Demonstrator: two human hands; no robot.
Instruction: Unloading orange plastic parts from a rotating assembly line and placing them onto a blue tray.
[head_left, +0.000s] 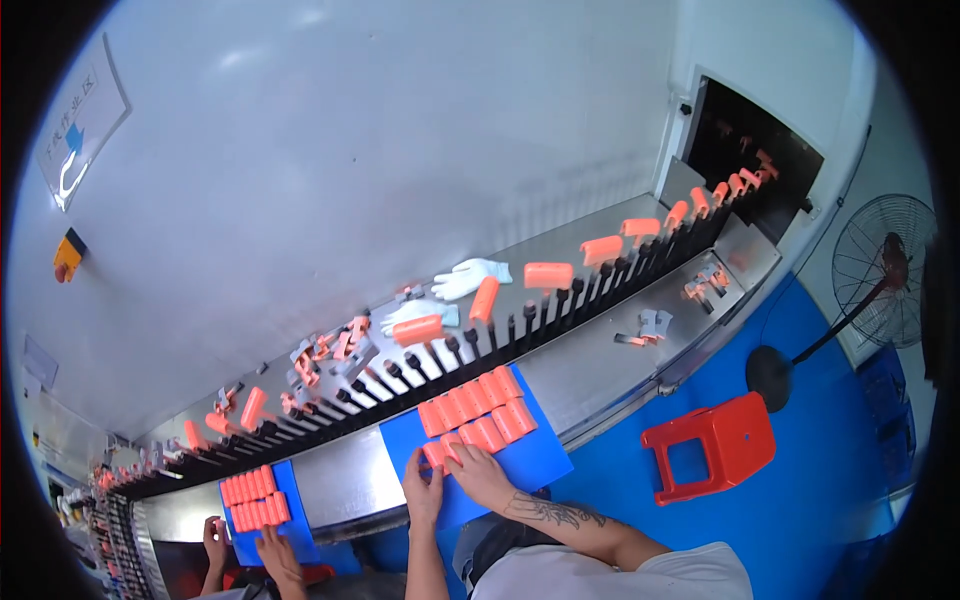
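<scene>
A blue board [545, 462] lies before me with several glossy orange curved shells [470, 400] set side by side in two slanting rows. At the left end of the nearer row, my left hand [424, 490] closes its fingers on the side of an orange shell [433, 455]. My right hand [480, 474], beside it, has its fingers bent over the shells at that same end, partly hiding them. Just beyond the board runs a line of black upright spindles [530, 318], some topped with orange shells [548, 275].
White gloves [470, 278] and grey-and-orange clips [340, 350] lie behind the spindles. More clips [650, 325] rest on the metal ledge to the right. A co-worker's hands [278, 555] are at another blue board [300, 515]. A red stool [735, 445] and fan [885, 260] stand at right.
</scene>
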